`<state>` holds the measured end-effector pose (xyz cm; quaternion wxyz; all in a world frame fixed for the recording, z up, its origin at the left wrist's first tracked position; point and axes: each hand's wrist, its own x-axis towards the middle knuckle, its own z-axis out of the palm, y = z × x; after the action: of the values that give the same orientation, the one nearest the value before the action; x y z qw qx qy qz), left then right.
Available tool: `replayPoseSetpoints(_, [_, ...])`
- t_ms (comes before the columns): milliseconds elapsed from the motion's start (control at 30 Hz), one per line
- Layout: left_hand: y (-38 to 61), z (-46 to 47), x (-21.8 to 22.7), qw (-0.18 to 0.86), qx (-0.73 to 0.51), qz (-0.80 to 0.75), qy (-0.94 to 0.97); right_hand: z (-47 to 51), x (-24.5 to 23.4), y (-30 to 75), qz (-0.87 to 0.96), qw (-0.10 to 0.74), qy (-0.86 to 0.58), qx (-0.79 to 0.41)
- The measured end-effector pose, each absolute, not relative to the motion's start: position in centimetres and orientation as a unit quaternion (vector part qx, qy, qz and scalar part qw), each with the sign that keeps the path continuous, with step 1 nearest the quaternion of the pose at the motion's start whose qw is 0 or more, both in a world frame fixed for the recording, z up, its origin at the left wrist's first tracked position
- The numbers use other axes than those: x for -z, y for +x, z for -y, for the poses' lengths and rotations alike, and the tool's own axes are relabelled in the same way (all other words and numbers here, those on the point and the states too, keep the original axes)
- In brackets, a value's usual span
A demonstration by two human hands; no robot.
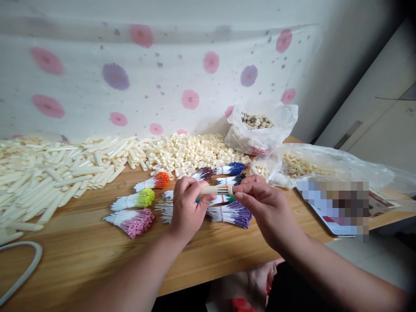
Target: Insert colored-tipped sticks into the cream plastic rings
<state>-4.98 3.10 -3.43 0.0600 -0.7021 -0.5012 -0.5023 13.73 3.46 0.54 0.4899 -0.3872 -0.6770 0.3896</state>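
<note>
A cream multicolour pen (215, 190) lies level between my hands, with coloured sliders showing in its slotted end. My left hand (189, 207) is closed around its barrel. The fingers of my right hand (264, 203) are pinched at the slotted end; whether a small part is between them is hidden. Below and around the pen lie banded bundles of thin white refills with coloured tips: orange (159, 180), yellow-green (143, 199), pink (139, 221), purple (234, 216), blue (235, 168) and black (238, 178). My left hand partly covers some bundles.
Cream pen barrels (65, 173) are heaped on the left of the wooden table (81, 260). Slotted cream parts (191, 151) form a pile at the back. Plastic bags (277, 136) of small parts stand at the right, near a tablet-like flat object (316, 212). A white cable (35, 260) curves at front left.
</note>
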Motion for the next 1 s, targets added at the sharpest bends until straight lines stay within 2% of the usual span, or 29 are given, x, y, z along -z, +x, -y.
replayPoseSetpoints(133, [-4.9, -3.2, 3.4, 0.05, 0.502, 0.503, -0.702, -3.8, -0.4, 13.8, 0.676, 0.497, -0.391, -0.377])
replayPoseSetpoints(333, [-4.6, -3.1, 3.3, -0.068, 0.5, 0.488, -0.712, -4.3, -1.1, 14.4, 0.728, 0.468, -0.372, -0.336])
replayPoseSetpoints(533, [-4.3, -3.2, 3.1, -0.172, 0.488, 0.478, -0.71, -4.1, -1.9, 14.9, 0.827, 0.473, -0.287, -0.102])
replayPoseSetpoints(633, [-4.2, -3.3, 3.1, -0.215, 0.482, 0.471, -0.707, -4.1, -1.9, 15.1, 0.844, 0.468, -0.259, -0.036])
replayPoseSetpoints(767, [-4.2, -3.2, 3.0, -0.19, 0.478, 0.484, -0.708, -4.3, -1.7, 15.2, 0.825, 0.476, -0.282, -0.113])
replayPoseSetpoints(1000, [-4.6, -3.3, 3.0, -0.081, 0.478, 0.507, -0.713, -4.7, -0.9, 14.2, 0.65, 0.475, -0.371, -0.464])
